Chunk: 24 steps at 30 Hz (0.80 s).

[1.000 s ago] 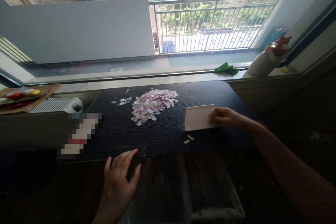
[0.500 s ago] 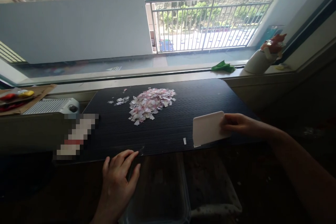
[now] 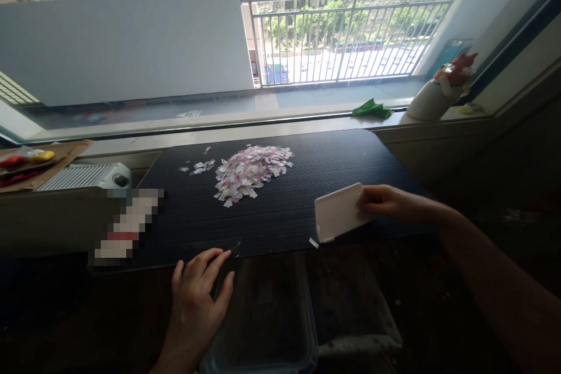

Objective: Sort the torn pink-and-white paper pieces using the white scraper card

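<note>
Head view: the flat white plastic scraper card [image 3: 339, 212] stands on edge near the front edge of the black ribbed mat [image 3: 272, 210], pinched at its right side between the thumb and fingers of the right hand [image 3: 385, 201]. Half a second ago the card sat a little further right and lower on the mat; it has since swung back left, and its lower left corner now sits just beside a single small white paper scrap [image 3: 314, 243] at the mat's front edge. A second ago two such scraps lay there; only one shows now, so the card seems to be working the strays along the front edge. The left hand [image 3: 199, 298] has not shifted: it lies flat with fingers spread at the mat's front edge, resting on the rim of a clear plastic bin [image 3: 267, 327] that sits below that edge. Toward the mat's back, well apart from the card, the heap of pink and white paper scraps [image 3: 252, 169] is unchanged, with a few loose bits just left of it. Beyond the mat's far edge, on the window sill, lie a green cloth [image 3: 371, 109] and a white jug-like vessel [image 3: 427, 104]; left of the mat stands a grey appliance with a knob [image 3: 87, 176].
</note>
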Each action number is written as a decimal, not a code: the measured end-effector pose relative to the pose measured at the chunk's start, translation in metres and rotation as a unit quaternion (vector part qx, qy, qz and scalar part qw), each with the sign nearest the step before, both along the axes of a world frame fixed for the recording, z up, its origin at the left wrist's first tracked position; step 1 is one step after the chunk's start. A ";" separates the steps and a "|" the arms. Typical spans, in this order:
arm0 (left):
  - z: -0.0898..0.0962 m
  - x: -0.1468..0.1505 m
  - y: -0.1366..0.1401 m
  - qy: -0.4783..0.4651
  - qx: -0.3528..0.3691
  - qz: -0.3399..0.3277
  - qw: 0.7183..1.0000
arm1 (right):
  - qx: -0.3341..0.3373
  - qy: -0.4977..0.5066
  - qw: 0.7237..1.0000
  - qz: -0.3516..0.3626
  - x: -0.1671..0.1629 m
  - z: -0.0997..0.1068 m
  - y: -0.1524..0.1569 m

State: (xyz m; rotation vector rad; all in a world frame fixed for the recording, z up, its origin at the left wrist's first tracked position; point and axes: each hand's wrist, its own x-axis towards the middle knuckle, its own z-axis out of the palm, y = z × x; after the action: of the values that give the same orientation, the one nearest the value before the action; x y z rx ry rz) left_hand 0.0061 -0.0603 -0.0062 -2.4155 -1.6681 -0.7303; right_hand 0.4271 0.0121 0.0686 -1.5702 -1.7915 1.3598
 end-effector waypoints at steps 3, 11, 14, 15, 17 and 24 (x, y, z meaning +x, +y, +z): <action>0.002 0.002 0.000 -0.001 0.010 -0.005 1.000 | -0.004 0.000 0.999 -0.042 0.011 0.006 -0.013; 0.003 0.006 0.000 -0.011 0.021 0.000 1.000 | -0.012 0.005 0.998 -0.064 0.015 0.001 -0.027; 0.004 0.006 0.000 -0.015 0.018 0.002 1.000 | -0.002 0.006 0.997 -0.071 0.011 0.002 -0.026; 0.004 0.006 0.000 -0.017 0.015 0.003 1.000 | 0.006 0.008 0.997 -0.074 0.008 0.002 -0.024; 0.004 0.006 0.000 -0.019 0.007 0.006 1.000 | 0.025 0.014 0.997 -0.070 0.000 0.001 -0.018; 0.002 0.007 -0.003 -0.032 -0.012 0.021 0.999 | 0.024 0.009 1.000 -0.013 -0.020 -0.005 -0.004</action>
State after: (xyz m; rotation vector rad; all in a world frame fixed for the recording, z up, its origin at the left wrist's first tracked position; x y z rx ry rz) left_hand 0.0128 -0.0633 -0.0045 -2.3885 -1.7566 -0.7952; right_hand 0.4069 0.0081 0.0636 -1.5454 -1.7748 1.3047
